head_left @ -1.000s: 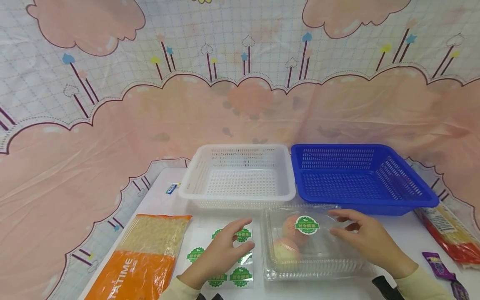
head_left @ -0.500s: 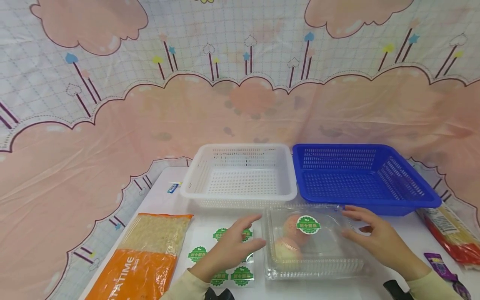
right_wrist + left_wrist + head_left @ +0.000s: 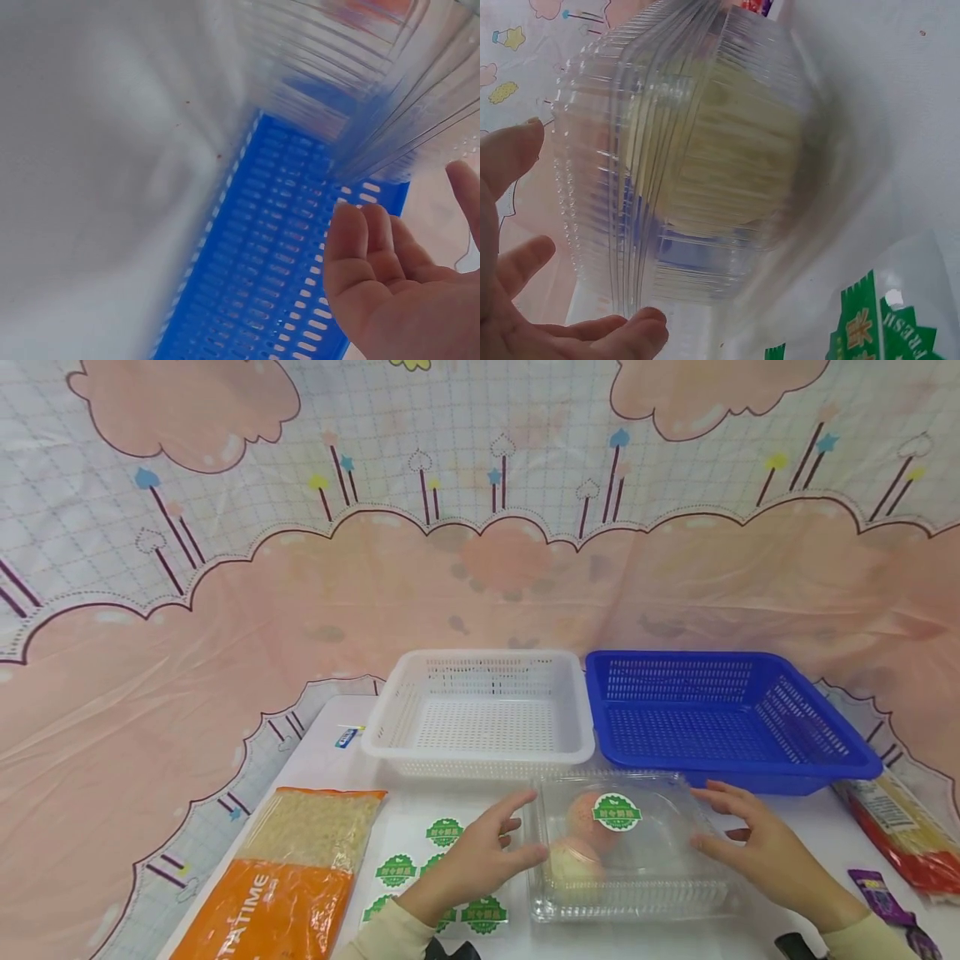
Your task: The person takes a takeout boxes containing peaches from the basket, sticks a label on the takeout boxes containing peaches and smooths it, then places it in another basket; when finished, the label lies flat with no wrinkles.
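A lidded clear plastic clamshell box [image 3: 637, 906] lies on the table. A green-and-white sticker [image 3: 617, 812] is on its lid. Inside, to the left, are two round peach-like fruits, one pinkish [image 3: 585, 817] and one pale yellow [image 3: 574, 862]. My left hand [image 3: 483, 856] is at the box's left side, thumb and fingers spread; in the left wrist view its fingertips [image 3: 649, 319] come right up to the seam. On the opposite side, my right hand [image 3: 768, 852] has loosely bent fingers, with fingertips [image 3: 349, 217] close to the box's edge. Neither hand grips anything.
Behind stand a white basket [image 3: 476, 756] and a blue basket [image 3: 738, 760]. A sheet of green stickers [image 3: 395, 870] lies partly under my left arm, beside an orange-and-clear bag [image 3: 292, 868]. A red-and-yellow packet [image 3: 911, 839] and purple wrapped candies [image 3: 877, 896] are on the right.
My left hand has moved right, from over the sticker sheet to the box's left side. The right hand has shifted right, from over the lid to its right edge. The box stays put.
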`<act>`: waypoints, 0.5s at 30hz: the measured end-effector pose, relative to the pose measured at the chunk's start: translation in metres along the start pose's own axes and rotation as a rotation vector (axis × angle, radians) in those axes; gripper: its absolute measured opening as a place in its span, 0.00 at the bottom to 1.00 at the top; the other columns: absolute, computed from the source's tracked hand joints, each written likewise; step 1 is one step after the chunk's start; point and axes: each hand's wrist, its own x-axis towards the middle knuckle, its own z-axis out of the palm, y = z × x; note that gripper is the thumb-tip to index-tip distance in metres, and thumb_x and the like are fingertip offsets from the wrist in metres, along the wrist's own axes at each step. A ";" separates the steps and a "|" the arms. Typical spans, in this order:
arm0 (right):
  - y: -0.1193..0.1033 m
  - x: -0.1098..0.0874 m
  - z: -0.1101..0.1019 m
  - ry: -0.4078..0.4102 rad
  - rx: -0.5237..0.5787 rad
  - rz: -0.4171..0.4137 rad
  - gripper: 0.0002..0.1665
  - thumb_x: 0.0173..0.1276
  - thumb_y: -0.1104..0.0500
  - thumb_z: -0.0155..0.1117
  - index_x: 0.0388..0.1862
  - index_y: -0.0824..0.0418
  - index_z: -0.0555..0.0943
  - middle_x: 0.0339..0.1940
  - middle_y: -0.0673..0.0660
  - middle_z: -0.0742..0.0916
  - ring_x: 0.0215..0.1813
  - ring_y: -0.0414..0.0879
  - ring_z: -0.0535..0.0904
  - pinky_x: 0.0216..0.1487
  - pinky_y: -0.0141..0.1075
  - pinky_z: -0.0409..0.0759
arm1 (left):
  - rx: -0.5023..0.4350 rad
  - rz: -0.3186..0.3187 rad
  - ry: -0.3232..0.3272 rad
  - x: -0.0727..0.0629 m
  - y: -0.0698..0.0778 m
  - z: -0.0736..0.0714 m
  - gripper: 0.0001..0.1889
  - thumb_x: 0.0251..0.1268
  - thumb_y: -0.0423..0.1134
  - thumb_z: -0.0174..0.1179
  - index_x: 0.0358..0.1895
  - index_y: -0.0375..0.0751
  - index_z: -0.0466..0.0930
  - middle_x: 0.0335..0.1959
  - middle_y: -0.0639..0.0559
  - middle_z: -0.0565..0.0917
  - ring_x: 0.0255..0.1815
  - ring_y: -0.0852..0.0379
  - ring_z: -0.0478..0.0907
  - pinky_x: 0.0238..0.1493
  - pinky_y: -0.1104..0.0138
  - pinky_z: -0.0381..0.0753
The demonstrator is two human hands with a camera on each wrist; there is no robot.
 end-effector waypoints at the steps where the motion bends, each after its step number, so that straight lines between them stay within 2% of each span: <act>1: 0.001 0.000 0.000 -0.007 0.002 0.011 0.35 0.68 0.53 0.71 0.69 0.68 0.73 0.71 0.73 0.68 0.63 0.67 0.71 0.44 0.33 0.81 | -0.006 -0.011 0.000 0.000 0.000 0.001 0.37 0.68 0.50 0.65 0.77 0.50 0.61 0.76 0.46 0.62 0.70 0.37 0.67 0.66 0.47 0.71; 3: 0.002 -0.001 0.000 -0.035 0.010 0.037 0.36 0.69 0.52 0.69 0.70 0.68 0.71 0.71 0.74 0.67 0.62 0.69 0.72 0.46 0.37 0.82 | -0.013 -0.024 -0.003 0.000 0.001 0.002 0.37 0.68 0.50 0.66 0.77 0.51 0.62 0.76 0.47 0.62 0.68 0.37 0.69 0.63 0.48 0.74; 9: 0.006 -0.004 -0.004 -0.161 0.089 0.111 0.40 0.73 0.52 0.65 0.77 0.66 0.62 0.72 0.77 0.65 0.62 0.74 0.73 0.50 0.60 0.80 | -0.030 -0.063 -0.006 -0.001 0.003 0.003 0.36 0.67 0.49 0.67 0.76 0.57 0.63 0.76 0.47 0.64 0.64 0.38 0.74 0.55 0.49 0.81; 15: 0.009 -0.004 -0.005 -0.261 0.223 0.132 0.44 0.74 0.55 0.63 0.79 0.68 0.54 0.74 0.79 0.59 0.59 0.71 0.76 0.49 0.57 0.82 | -0.065 -0.072 -0.011 0.000 0.001 0.003 0.36 0.65 0.48 0.68 0.76 0.57 0.64 0.74 0.45 0.66 0.60 0.43 0.78 0.50 0.51 0.83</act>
